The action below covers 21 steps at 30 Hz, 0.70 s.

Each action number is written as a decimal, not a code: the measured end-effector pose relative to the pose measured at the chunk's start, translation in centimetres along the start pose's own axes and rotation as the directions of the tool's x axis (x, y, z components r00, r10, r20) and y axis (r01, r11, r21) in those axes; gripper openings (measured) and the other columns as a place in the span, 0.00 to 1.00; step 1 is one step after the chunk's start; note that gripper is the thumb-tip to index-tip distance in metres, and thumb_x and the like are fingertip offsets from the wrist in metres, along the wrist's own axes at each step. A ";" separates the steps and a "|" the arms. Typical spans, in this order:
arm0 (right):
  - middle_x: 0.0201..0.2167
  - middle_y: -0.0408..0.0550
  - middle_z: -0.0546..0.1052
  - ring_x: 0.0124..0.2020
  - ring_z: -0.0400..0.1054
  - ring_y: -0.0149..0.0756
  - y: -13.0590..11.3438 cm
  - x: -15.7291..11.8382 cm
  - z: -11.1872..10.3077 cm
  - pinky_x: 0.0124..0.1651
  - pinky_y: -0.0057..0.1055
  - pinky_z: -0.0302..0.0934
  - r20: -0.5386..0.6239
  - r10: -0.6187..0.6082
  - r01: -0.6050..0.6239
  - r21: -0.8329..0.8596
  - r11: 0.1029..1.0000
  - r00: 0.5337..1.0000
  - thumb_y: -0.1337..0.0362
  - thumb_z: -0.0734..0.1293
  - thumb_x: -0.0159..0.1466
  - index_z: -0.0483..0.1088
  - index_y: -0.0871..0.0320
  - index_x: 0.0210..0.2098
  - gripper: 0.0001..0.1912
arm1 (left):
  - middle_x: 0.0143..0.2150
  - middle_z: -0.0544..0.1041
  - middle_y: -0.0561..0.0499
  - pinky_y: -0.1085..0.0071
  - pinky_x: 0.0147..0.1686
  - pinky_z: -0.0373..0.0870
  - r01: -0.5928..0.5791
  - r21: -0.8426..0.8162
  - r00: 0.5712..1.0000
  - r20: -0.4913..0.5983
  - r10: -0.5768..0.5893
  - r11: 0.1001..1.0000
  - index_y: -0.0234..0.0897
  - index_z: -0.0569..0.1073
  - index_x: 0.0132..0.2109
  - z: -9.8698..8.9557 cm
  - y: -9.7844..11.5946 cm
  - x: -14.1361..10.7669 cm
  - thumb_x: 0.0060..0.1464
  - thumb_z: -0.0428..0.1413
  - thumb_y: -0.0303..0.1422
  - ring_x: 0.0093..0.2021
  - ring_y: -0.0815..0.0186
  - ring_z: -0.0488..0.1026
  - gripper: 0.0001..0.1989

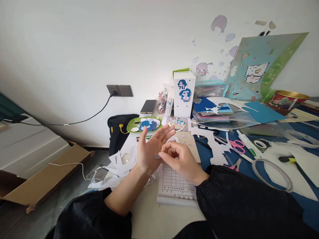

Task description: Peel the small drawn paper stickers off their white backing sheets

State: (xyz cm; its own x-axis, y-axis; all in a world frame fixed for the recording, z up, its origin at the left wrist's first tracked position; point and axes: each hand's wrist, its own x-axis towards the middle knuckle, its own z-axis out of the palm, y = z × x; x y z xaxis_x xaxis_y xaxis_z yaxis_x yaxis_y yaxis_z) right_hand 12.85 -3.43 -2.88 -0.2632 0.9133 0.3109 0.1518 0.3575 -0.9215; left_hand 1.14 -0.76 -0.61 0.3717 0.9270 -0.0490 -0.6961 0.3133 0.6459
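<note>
My left hand (149,151) is held palm up above the desk, its fingers stretched out. A small paper cutout (157,156) with dark lines lies at its palm. Over that palm, my right hand (178,159) has thumb and forefinger pinched together right beside the cutout; whether they grip it is too small to tell. Beneath the hands are a printed grid sheet (174,187) and a tan board (193,146) with small drawn pieces. Behind my fingers lies a card with a round picture (178,123).
A green tray (129,125) holds blue cutouts. White paper scraps (119,167) lie on the left. Pink scissors (237,146), a glue stick (249,143) and a grey ring (255,171) are on the right. A white box (183,106) and phone (148,106) stand behind.
</note>
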 end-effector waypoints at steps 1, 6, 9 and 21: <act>0.17 0.37 0.64 0.17 0.56 0.25 -0.3 -0.1 -0.2 0.20 0.23 0.53 0.026 -0.020 0.020 0.005 1.000 0.999 0.61 0.63 0.61 0.65 0.58 0.28 0.08 | 0.57 0.69 0.39 0.59 0.60 0.54 -0.005 -0.012 1.000 -0.004 0.005 1.000 0.29 0.70 0.53 0.0 0.1 0.1 0.57 0.43 0.51 0.63 0.52 0.56 0.31; 0.17 0.37 0.64 0.17 0.58 0.26 -0.3 -0.1 -0.3 0.21 0.24 0.55 -0.007 -0.108 0.107 -0.105 0.989 0.994 0.61 0.62 0.63 0.64 0.57 0.29 0.07 | 0.58 0.68 0.38 0.59 0.60 0.53 0.017 -0.044 1.000 0.001 -0.017 0.999 0.28 0.69 0.54 -0.1 0.2 0.0 0.57 0.43 0.51 0.64 0.52 0.55 0.32; 0.22 0.41 0.66 0.25 0.61 0.32 0.4 0.3 -0.2 0.31 0.30 0.59 -0.122 -0.192 0.151 -0.281 0.948 0.974 0.64 0.62 0.62 0.64 0.57 0.29 0.05 | 0.60 0.66 0.39 0.61 0.61 0.53 0.081 -0.045 0.996 0.041 -0.079 0.996 0.29 0.67 0.56 0.1 -0.1 -0.2 0.58 0.42 0.51 0.64 0.54 0.55 0.32; 0.51 0.52 0.66 0.54 0.57 0.47 1.2 0.6 -0.2 0.52 0.43 0.51 -0.075 -0.388 0.245 -0.663 0.707 0.919 0.55 0.67 0.60 0.65 0.56 0.47 0.18 | 0.58 0.68 0.39 0.70 0.54 0.62 0.092 -0.080 0.995 0.045 -0.089 0.993 0.26 0.60 0.61 0.3 0.1 -0.4 0.58 0.41 0.53 0.57 0.57 0.64 0.36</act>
State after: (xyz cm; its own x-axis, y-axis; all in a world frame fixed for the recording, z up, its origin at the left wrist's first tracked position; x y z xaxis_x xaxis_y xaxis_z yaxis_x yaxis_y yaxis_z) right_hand 13.08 -2.40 -3.70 -0.2296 0.7147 0.6607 0.6750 0.6060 -0.4210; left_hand 1.12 -1.17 -0.27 0.4593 0.8854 -0.0716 -0.7060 0.4128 0.5754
